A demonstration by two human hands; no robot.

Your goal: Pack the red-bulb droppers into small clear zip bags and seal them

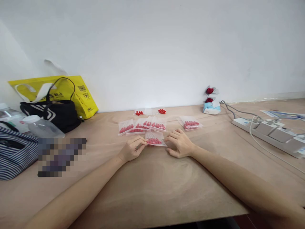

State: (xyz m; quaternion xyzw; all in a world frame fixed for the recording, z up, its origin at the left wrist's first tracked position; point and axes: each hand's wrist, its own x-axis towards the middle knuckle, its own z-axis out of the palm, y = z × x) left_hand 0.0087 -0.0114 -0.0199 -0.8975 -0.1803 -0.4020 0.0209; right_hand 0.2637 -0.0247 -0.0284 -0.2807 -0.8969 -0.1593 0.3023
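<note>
A clear plastic zip bag with a row of small red pieces lies on the table between my hands. My left hand pinches its left edge between thumb and fingertips. At the bag's right edge rests my right hand, fingers loosely bent and the thumb apart from them. Just beyond, several similar filled bags overlap one another. A small stack of filled bags sits beyond my right hand. Two loose groups of red pieces, a left one and a right one, lie near the wall.
On the left stand a yellow bag, a black bag, a clear bottle and a striped bag. A tissue pack with red artificial flowers is at the back right. A power strip with cables lies right.
</note>
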